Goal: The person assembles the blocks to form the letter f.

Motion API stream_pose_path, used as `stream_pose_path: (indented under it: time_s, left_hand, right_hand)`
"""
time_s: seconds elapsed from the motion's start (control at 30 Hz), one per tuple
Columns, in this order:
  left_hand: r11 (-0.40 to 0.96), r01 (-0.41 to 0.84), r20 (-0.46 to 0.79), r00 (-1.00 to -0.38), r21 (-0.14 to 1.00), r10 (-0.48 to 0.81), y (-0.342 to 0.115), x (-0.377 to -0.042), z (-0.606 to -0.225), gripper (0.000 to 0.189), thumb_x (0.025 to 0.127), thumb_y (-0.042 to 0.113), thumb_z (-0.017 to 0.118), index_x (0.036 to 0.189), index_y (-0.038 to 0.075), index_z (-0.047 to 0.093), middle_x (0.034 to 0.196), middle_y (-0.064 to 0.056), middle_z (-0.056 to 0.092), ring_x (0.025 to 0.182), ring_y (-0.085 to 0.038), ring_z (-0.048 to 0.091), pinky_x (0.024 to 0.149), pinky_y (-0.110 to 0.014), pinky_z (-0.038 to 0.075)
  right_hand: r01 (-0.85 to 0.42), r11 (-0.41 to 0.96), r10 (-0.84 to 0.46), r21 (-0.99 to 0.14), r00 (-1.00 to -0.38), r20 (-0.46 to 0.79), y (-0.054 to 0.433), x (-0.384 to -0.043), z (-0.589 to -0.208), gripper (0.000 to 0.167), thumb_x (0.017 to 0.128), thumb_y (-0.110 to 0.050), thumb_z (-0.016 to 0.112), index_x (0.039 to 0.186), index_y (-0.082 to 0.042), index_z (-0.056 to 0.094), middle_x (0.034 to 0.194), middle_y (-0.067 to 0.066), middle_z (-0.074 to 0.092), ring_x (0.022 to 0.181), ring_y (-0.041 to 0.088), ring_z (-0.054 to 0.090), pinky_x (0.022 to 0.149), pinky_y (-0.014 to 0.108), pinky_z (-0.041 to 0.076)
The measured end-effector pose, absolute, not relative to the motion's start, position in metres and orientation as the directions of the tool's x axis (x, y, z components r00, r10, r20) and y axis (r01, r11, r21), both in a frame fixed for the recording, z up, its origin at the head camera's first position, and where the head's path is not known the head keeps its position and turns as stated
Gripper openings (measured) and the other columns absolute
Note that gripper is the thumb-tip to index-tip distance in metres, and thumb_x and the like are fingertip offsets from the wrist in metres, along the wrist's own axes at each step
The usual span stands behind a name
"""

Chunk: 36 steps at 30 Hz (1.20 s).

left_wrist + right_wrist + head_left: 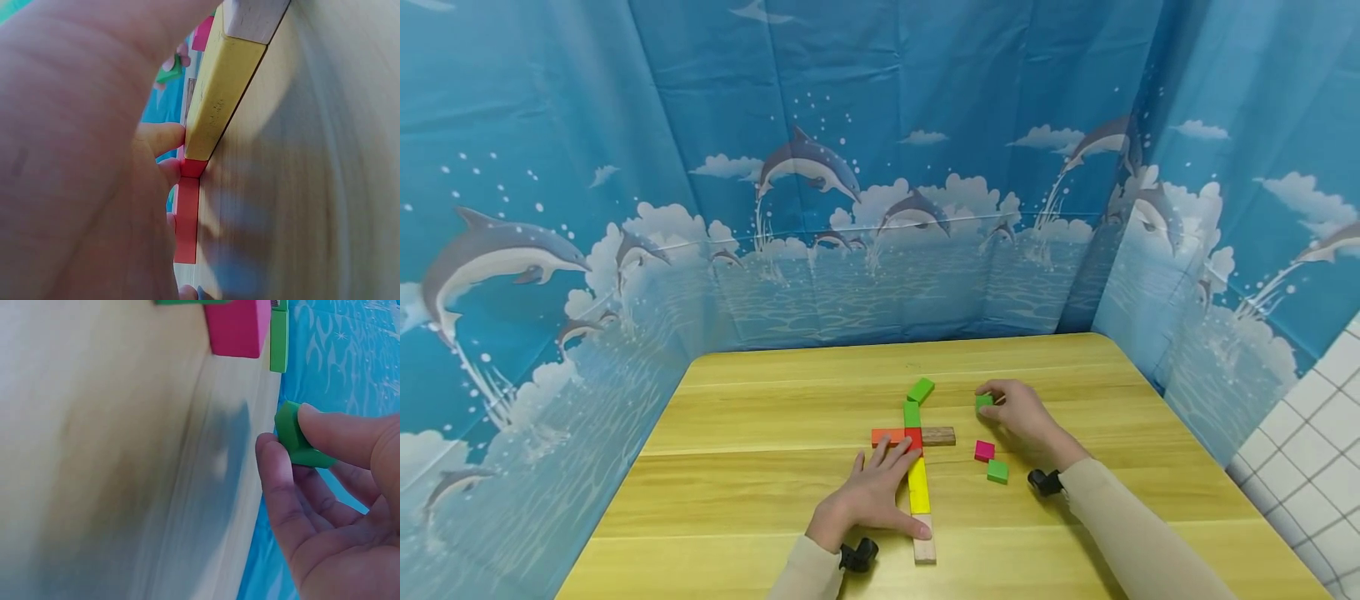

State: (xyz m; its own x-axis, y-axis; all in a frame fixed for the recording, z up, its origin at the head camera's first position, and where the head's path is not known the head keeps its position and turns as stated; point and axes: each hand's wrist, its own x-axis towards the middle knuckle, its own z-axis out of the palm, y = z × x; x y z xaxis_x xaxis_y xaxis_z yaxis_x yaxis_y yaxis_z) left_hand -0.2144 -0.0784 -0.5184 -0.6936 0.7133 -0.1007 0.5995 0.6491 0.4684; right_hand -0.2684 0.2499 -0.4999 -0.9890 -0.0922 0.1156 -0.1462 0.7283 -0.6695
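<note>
My right hand (pixel 1024 417) pinches a small green block (pixel 289 428) between thumb and fingers, over the table right of the block figure. My left hand (pixel 868 500) lies spread over that figure, fingertips at the red block (pixel 913 434) and orange-red block (pixel 883 435), thumb on the pale wooden block (pixel 925 552). A yellow block (pixel 919 487) joins the pale and red ones in a line. Past the red block come a green block (pixel 912 414) and a slanted green block (pixel 921 390). A brown wooden block (pixel 938 436) sticks out to the right.
Between the figure and my right forearm lie a magenta block (pixel 984 451) and a loose green block (pixel 997 472), corner to corner. The wooden table (pixel 737 483) reaches back to a blue dolphin curtain (pixel 880 292). White tiles (pixel 1300 442) show at the right.
</note>
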Motion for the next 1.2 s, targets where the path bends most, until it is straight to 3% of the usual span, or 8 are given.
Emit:
stream_pose_path:
  time_s: [0.67,1.2]
  left_hand:
    - [0.671,0.578,-0.114,-0.713,0.465,0.692,-0.072,-0.217,-0.516,0.114,0.073,0.076,0.072,0.163,0.03,0.018,0.169,0.004,0.007,0.154,-0.031,-0.001,0.114,-0.07,0.007]
    - [0.678,0.572,-0.112,-0.721,0.461,0.684,-0.072,-0.22,-0.518,0.115,0.072,0.079,0.071,0.163,0.032,0.018,0.169,0.006,0.007,0.154,-0.03,-0.001,0.114,-0.07,0.008]
  right_hand:
    - [-0.144,0.67,-0.065,-0.728,-0.989,0.136,0.238,-0.307,-0.5,0.028,0.097,-0.012,0.069,0.124,-0.007,0.069,0.118,0.016,0.064,0.108,0.033,0.059,0.08,0.043,0.055]
    - [-0.086,0.648,-0.064,-0.757,-0.996,0.058,0.217,-0.339,-0.504,0.031,0.096,-0.011,0.069,0.126,-0.004,0.069,0.105,0.013,0.065,0.083,0.024,0.064,0.068,0.035,0.054]
